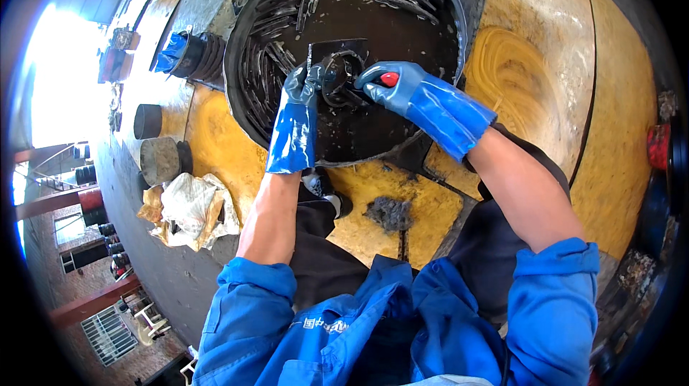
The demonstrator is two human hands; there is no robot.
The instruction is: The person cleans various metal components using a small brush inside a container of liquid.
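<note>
Both of my hands wear long blue rubber gloves and are over a large round tub (459, 34) of dark liquid. My left hand (301, 88) is closed at the left edge of a dark, wet ring-shaped part (344, 63), with a flat dark edge rising beside it. My right hand (398, 86) is closed around a red-handled tool (389, 79), close to the ring's right side. The working end of this tool is hidden by the glove and the dark background. Many curved, dark strips (269, 74) lie in the tub along its left and far sides.
Yellow stained boards (527, 85) cover the floor around the tub. A grey fibre clump (388, 213) lies near my feet. At left are a crumpled white bag (192, 206), short cylinders (159, 161) and a dark stack (204, 56) with blue on its end.
</note>
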